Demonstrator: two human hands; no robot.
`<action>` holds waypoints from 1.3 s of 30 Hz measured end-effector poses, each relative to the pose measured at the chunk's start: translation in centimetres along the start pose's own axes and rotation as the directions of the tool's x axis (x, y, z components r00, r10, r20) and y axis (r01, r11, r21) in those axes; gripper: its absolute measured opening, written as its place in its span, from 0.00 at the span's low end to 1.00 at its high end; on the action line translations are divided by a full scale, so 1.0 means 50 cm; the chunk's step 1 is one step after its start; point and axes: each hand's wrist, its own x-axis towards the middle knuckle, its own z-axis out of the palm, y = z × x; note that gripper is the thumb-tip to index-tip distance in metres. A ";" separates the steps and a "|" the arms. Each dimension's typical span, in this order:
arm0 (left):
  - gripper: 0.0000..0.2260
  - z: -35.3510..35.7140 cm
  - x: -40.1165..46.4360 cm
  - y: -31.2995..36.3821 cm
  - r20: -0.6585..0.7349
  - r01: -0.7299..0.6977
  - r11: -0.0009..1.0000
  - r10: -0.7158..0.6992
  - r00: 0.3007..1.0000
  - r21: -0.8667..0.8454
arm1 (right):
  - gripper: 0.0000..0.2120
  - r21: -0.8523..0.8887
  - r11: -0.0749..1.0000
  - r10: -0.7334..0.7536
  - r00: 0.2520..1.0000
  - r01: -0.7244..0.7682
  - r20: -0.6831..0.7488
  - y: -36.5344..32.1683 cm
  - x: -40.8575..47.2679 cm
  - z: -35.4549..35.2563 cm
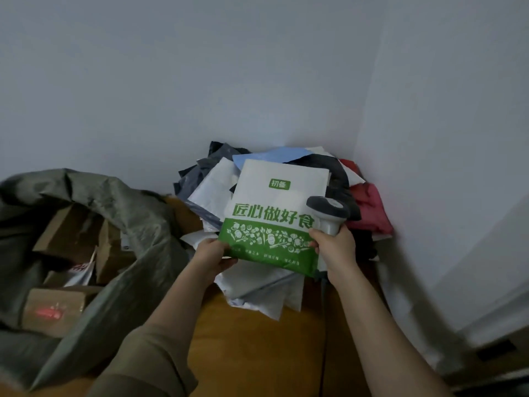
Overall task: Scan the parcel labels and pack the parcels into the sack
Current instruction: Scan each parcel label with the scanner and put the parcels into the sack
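A white and green parcel bag (274,213) with green printed characters is held up over the pile. My left hand (213,253) pinches its lower left corner. My right hand (333,247) grips a grey and white handheld scanner (329,214) at the bag's right edge; its fingers also touch the bag's lower right edge. The scanner's head rests against the bag's front. No label shows on this face. The grey-green sack (134,224) stands open at the left, with several brown cardboard boxes (67,239) inside.
A pile of soft parcels (217,181), white, grey, blue, black and red, fills the corner on an orange-brown surface (252,345). White walls close in behind and at the right. The scanner's cable (325,325) runs down across the surface.
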 end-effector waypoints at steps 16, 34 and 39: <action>0.41 0.012 -0.068 -0.083 0.124 -0.416 0.252 0.711 0.692 0.874 | 0.13 0.047 0.994 -0.093 0.996 0.094 -0.014 -0.009 -0.077 0.033; 0.16 0.014 -0.069 -0.005 0.012 -0.143 0.830 0.177 0.984 -0.538 | 0.13 0.145 0.989 -0.049 0.992 0.032 0.113 -0.058 -0.129 0.042; 0.16 0.006 -0.043 -0.076 0.177 0.134 0.833 -0.044 0.983 -0.537 | 0.04 0.112 0.994 -0.038 0.972 0.011 0.233 -0.054 -0.132 0.058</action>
